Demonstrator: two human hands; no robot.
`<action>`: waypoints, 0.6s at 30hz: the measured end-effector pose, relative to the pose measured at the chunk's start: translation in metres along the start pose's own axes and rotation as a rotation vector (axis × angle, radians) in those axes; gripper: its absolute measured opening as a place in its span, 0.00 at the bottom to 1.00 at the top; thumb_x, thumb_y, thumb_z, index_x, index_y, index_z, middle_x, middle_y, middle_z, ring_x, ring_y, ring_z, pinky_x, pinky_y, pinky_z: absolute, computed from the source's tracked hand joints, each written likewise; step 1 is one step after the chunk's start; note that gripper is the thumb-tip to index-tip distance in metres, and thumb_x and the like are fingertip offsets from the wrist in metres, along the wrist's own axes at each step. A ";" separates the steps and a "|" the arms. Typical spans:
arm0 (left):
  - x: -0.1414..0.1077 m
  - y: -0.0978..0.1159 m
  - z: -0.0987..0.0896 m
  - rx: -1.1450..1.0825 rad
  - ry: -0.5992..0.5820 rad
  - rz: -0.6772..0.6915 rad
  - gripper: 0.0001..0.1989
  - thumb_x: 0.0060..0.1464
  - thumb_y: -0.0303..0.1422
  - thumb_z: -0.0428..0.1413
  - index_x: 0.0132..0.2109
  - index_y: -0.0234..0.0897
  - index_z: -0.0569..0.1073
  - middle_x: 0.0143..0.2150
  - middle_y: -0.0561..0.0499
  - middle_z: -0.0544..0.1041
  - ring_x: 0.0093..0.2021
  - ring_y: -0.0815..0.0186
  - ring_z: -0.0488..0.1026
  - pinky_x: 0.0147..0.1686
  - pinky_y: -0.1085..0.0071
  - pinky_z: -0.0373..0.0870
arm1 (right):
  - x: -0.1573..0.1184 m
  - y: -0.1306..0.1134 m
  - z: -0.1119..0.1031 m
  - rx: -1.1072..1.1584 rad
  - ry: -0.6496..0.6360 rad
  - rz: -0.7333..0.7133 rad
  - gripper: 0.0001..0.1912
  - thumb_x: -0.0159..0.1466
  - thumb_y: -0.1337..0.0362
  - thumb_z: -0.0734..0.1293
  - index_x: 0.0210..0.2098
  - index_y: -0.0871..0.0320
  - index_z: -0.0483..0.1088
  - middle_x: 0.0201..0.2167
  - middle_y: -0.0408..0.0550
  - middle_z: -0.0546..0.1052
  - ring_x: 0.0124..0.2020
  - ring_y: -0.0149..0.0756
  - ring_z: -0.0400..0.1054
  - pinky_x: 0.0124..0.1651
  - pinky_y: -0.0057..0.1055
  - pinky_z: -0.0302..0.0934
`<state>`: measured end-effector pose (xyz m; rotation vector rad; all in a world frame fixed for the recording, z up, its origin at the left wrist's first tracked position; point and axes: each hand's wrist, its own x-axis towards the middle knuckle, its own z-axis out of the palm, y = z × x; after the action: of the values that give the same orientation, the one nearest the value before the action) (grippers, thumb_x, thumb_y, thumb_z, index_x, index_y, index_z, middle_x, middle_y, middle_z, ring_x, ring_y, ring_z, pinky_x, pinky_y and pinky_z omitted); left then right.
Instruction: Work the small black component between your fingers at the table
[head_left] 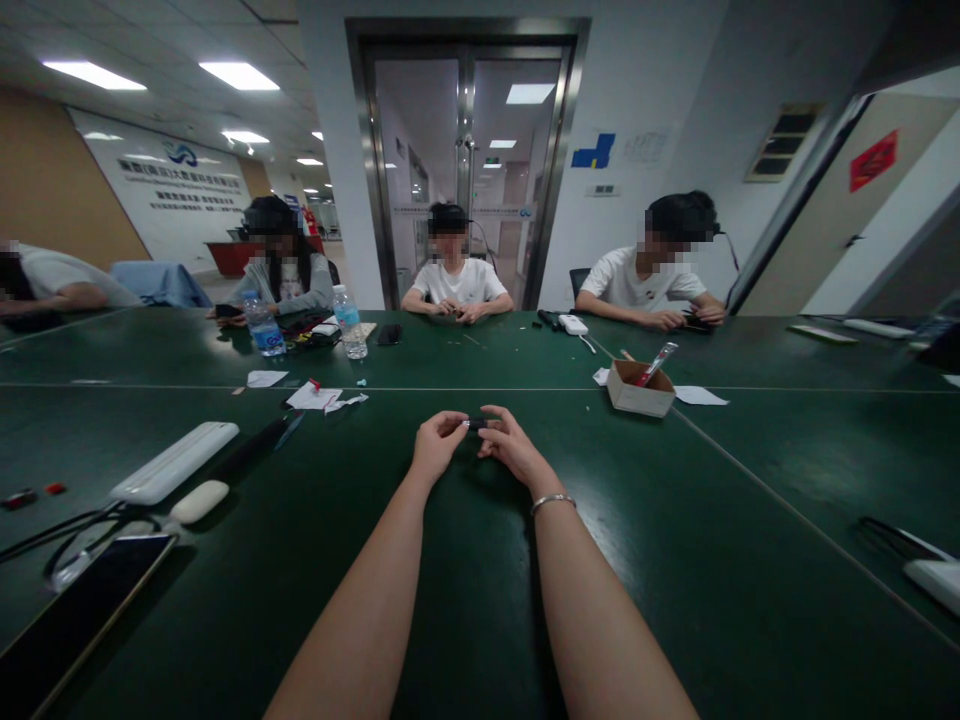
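Head cam shows green tbl (480, 600) (seamed), glass drs (465, 165) beyond.

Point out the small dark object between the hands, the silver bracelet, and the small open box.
Small dark object (475, 425): head view, on its dark middle section.
Silver bracelet (553, 498): head view, on the upper side of its band.
Small open box (639, 399): head view, on its near outer wall.

A green table (480, 600) bears two bottles (264, 325) at eleven o'clock, an open box (640, 396) at one, a long white device (176, 463) at ten.
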<state>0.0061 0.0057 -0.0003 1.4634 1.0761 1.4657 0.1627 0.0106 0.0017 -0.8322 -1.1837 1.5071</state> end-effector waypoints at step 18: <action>0.002 -0.005 -0.003 -0.025 -0.002 0.009 0.09 0.48 0.31 0.59 0.39 0.34 0.75 0.38 0.46 0.78 0.40 0.63 0.75 0.47 0.62 0.70 | -0.004 -0.003 -0.001 0.032 -0.038 -0.024 0.35 0.48 0.69 0.72 0.52 0.47 0.55 0.41 0.40 0.72 0.19 0.20 0.64 0.31 0.30 0.69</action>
<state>0.0033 0.0089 -0.0041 1.4535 1.0473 1.4792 0.1657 0.0076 0.0040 -0.7686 -1.1903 1.5240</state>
